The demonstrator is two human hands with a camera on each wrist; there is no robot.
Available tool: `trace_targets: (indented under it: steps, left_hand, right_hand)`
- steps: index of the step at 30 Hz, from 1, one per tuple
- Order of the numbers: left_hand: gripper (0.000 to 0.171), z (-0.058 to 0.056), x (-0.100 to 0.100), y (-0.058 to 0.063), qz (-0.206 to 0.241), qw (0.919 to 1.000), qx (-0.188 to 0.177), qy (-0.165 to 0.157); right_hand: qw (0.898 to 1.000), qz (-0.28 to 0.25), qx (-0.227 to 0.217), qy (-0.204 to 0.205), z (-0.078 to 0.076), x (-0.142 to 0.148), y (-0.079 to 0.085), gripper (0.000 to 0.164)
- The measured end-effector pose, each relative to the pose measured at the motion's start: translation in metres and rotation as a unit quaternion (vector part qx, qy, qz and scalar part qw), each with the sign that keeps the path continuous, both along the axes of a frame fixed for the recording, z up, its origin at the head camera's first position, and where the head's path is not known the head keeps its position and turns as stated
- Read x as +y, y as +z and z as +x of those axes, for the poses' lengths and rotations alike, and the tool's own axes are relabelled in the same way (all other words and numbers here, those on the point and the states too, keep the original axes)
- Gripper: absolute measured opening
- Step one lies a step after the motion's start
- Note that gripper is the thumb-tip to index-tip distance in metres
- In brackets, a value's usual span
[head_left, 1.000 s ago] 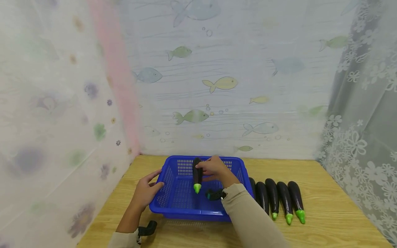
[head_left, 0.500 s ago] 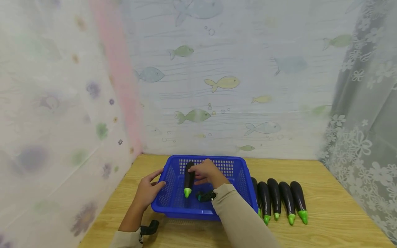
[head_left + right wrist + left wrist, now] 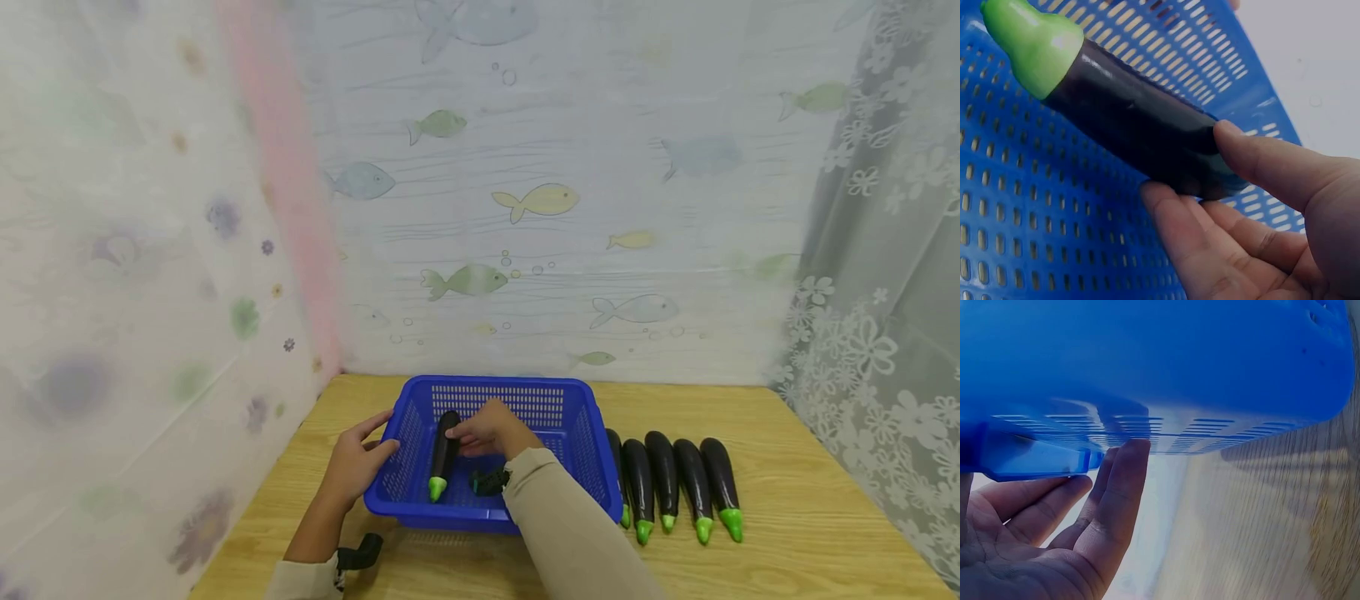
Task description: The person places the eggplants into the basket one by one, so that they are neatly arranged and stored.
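A dark purple eggplant (image 3: 446, 442) with a bright green stem end is inside a blue plastic basket (image 3: 525, 523), near its left side. My right hand (image 3: 491, 429) pinches it between thumb and fingers near the dark end; in the right wrist view the eggplant (image 3: 1141, 119) slants across the perforated wall, its green end away from the hand. My left hand (image 3: 356, 462) holds the basket's left rim, thumb on top. From below, the left wrist view shows fingers of the left hand (image 3: 1079, 531) against the basket's outer wall; the thumb is mostly hidden there.
Several more eggplants (image 3: 664, 479) lie side by side on the wooden table (image 3: 795, 500), right of the basket, green ends toward me. Behind the table hangs a fish-patterned sheet (image 3: 540, 250). A flowered sheet (image 3: 150, 333) is at the left, a lace curtain (image 3: 885, 350) at the right.
My right hand has moved left and lower into the basket with the eggplant, which now tilts more. My left hand has stayed on the rim.
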State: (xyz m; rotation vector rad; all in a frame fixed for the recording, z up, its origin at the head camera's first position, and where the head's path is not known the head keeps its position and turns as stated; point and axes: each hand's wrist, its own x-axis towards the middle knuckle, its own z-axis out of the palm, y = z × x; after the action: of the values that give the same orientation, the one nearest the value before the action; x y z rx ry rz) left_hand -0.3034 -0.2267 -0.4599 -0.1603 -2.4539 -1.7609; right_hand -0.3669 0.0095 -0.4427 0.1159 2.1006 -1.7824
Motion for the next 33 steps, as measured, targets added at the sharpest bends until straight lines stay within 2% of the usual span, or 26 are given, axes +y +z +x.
trace_targets:
  steps: [9, 15, 23, 33]
  left_hand:
    - [0.053, -0.0014, 0.0012, 0.0013, -0.014, 0.9999, 0.003, 0.006]
    - [0.053, -0.0018, 0.0001, 0.0018, -0.011, 0.9999, -0.006, 0.009]
    - [0.053, -0.0011, -0.0014, 0.0009, -0.015, 0.9999, -0.002, -0.001]
    - [0.053, -0.0017, -0.0006, 0.0023, -0.011, 0.9999, -0.012, 0.001]
  right_hand:
    - [1.0, 0.013, -0.003, 0.009, 0.0006, -0.0033, -0.0039, 0.048]
    - [1.0, 0.015, -0.007, 0.021, 0.0026, -0.0068, -0.0034, 0.04]
    - [0.999, 0.027, -0.001, 0.023, 0.0081, -0.009, -0.0006, 0.035]
    - [0.999, 0.009, -0.01, 0.046, 0.0044, -0.0085, -0.0018, 0.031]
